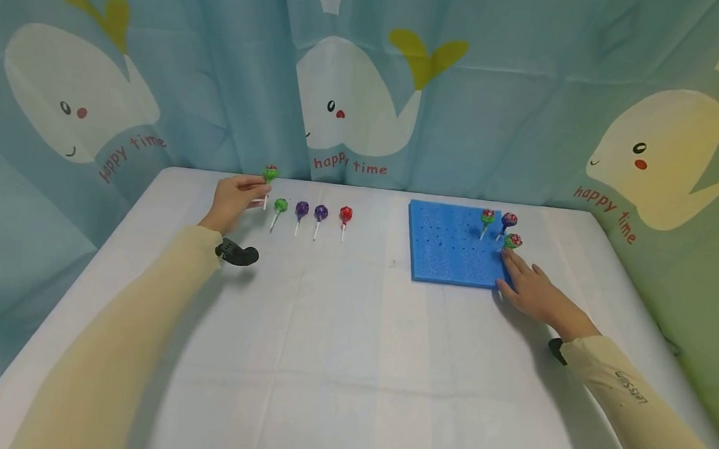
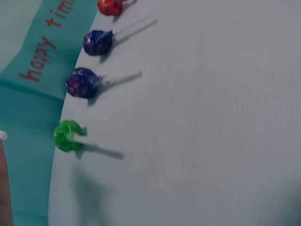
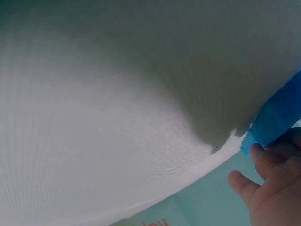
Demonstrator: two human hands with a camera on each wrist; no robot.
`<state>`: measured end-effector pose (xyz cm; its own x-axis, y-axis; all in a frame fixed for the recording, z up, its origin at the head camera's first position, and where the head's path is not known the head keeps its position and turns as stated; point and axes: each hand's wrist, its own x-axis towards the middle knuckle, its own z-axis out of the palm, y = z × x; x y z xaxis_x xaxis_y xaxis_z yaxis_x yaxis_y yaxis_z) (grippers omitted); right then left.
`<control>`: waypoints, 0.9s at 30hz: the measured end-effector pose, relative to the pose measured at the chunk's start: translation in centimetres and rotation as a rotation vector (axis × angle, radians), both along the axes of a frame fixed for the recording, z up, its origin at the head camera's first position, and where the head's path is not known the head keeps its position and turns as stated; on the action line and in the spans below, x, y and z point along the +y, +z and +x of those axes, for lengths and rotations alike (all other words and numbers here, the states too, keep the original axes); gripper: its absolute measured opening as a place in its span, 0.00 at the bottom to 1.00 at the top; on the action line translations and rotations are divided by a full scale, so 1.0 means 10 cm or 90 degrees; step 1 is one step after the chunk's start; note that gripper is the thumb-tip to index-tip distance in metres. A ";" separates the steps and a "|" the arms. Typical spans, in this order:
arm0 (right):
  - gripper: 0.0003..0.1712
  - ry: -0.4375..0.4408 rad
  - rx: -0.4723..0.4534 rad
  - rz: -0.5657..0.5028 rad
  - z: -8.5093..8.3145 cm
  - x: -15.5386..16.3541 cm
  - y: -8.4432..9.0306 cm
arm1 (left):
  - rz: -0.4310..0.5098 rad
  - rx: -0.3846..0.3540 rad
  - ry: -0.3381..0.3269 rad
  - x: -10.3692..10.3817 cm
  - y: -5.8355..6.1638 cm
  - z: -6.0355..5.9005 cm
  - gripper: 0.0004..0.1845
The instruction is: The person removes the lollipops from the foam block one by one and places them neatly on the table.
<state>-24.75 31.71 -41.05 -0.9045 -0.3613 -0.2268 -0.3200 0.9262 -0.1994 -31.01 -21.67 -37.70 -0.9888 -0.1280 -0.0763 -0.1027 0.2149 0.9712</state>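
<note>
Between the fingertips of my left hand (image 1: pixel 235 200) is a green and red lollipop (image 1: pixel 269 174), pinched by its white stick and held upright near the table's back edge. Beside it on the cloth lie a green lollipop (image 1: pixel 281 205), two purple lollipops (image 1: pixel 301 209) and a red lollipop (image 1: pixel 346 214). My right hand (image 1: pixel 535 290) rests with extended fingers against the right side of a blue foam board (image 1: pixel 456 258) full of small holes. Three wrapped lollipops (image 1: pixel 509 220) stand in the board's right part, the nearest one just past my fingertips, its stick hidden.
A white cloth (image 1: pixel 340 333) covers the table. Behind it and to the sides hangs a curtain (image 1: pixel 239 73) with printed whales. Each wrist carries a dark strap (image 1: pixel 237 253).
</note>
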 end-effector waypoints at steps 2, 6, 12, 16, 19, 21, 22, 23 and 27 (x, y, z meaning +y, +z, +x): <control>0.39 0.000 -0.001 0.000 0.00 -0.01 0.00 | -0.009 -0.008 0.013 -0.05 -0.02 0.01 0.25; 0.39 -0.001 0.000 0.001 -0.01 -0.02 0.00 | -0.005 -0.040 0.048 -0.12 -0.06 0.02 0.25; 0.39 0.000 0.001 0.003 -0.03 -0.02 -0.02 | -0.003 -0.083 0.088 -0.18 -0.11 0.02 0.24; 0.39 0.001 0.001 0.002 -0.03 -0.02 -0.03 | -0.027 -0.100 0.088 -0.20 -0.17 0.02 0.23; 0.39 0.001 -0.001 -0.002 -0.03 -0.01 -0.03 | -0.057 -0.120 0.086 -0.20 -0.21 0.02 0.22; 0.40 -0.001 -0.005 -0.003 -0.02 0.00 -0.02 | -0.073 -0.134 0.087 -0.19 -0.24 0.01 0.22; 0.40 -0.001 -0.005 -0.005 -0.02 0.00 -0.02 | -0.081 -0.140 0.088 -0.19 -0.25 0.00 0.21; 0.40 -0.001 -0.004 -0.006 -0.02 0.00 -0.01 | -0.088 -0.145 0.089 -0.19 -0.27 -0.01 0.21; 0.39 0.005 0.000 -0.011 -0.01 0.01 0.00 | -0.103 -0.154 0.096 -0.19 -0.34 -0.03 0.20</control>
<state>-24.81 31.85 -41.09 -0.9018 -0.3716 -0.2205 -0.3267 0.9204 -0.2149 -31.28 -23.60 -41.11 -0.9137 -0.3013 -0.2728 -0.3683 0.3297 0.8693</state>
